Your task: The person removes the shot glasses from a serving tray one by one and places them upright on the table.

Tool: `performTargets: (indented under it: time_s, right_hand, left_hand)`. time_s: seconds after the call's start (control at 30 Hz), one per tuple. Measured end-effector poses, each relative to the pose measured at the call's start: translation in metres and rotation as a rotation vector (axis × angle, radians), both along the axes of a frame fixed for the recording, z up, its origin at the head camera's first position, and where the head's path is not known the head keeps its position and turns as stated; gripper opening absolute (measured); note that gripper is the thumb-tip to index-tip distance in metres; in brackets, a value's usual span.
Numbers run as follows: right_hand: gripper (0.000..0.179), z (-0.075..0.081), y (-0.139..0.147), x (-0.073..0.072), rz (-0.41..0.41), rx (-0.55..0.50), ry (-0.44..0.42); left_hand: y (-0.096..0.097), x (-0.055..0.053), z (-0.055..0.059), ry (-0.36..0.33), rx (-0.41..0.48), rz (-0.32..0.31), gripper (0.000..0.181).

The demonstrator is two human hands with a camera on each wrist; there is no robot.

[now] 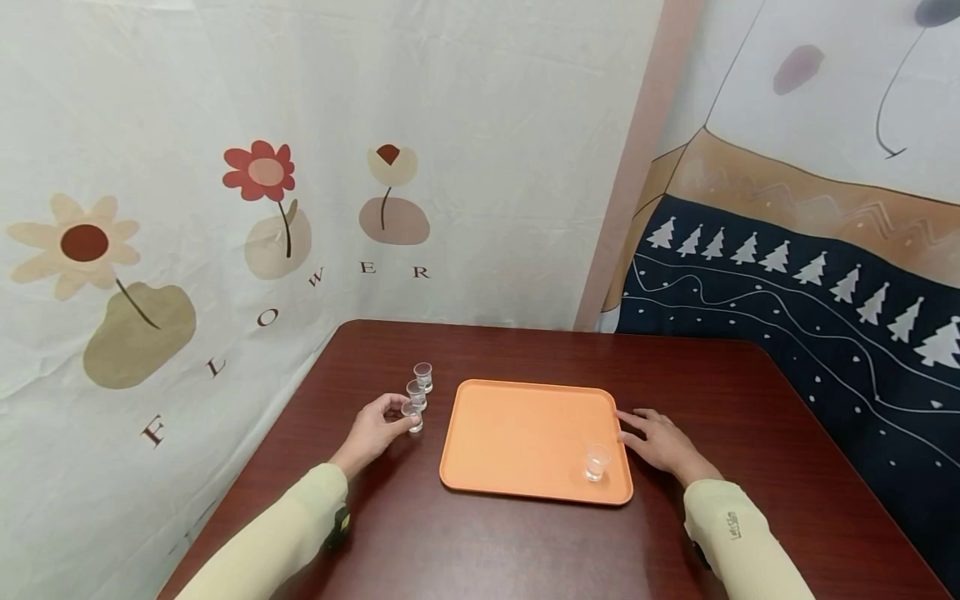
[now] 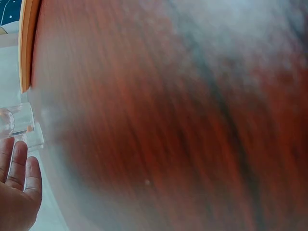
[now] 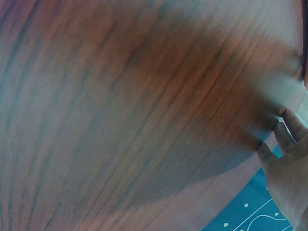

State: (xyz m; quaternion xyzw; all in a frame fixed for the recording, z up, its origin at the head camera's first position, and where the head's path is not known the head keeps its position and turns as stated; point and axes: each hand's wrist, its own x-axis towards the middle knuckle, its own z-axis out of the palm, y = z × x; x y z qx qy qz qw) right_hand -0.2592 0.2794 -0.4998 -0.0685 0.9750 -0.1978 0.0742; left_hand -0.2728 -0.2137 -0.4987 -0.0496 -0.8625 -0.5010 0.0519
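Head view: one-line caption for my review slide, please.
Left hand pinching the nearest of three clear shot glasses; right hand at the edge of an orange tray holding a fourth glass.

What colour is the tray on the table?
The tray is plain orange, rim included; the head view shows it best.

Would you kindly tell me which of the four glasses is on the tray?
The glass toward the tray's near right corner; the other three are lined up at the left hand.
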Motion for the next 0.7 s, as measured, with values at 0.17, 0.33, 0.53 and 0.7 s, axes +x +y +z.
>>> performTargets:
  time_s: [0.17, 0.33, 0.53, 0.7]
  right_hand:
    - [0.059, -0.0003, -0.0003, 0.0002, -0.003, -0.003, -0.004]
    - [0.058, -0.0003, -0.0007, 0.0007, -0.002, -0.007, -0.005]
    - [0.058, -0.0006, -0.0006, 0.0010, -0.004, -0.010, -0.001]
    - [0.058, -0.0009, -0.0006, 0.0009, -0.007, -0.011, 0.000]
  left_hand:
    - [-0.0022, -0.0005, -0.0012, -0.011, -0.021, 0.017, 0.033]
    - [-0.0028, -0.0018, -0.0033, -0.025, -0.037, 0.016, 0.035]
    - [-0.0012, -0.0025, -0.0002, -0.041, 0.006, 0.001, 0.044]
    - [-0.0027, -0.0030, 0.0059, -0.040, 0.017, -0.001, 0.048]
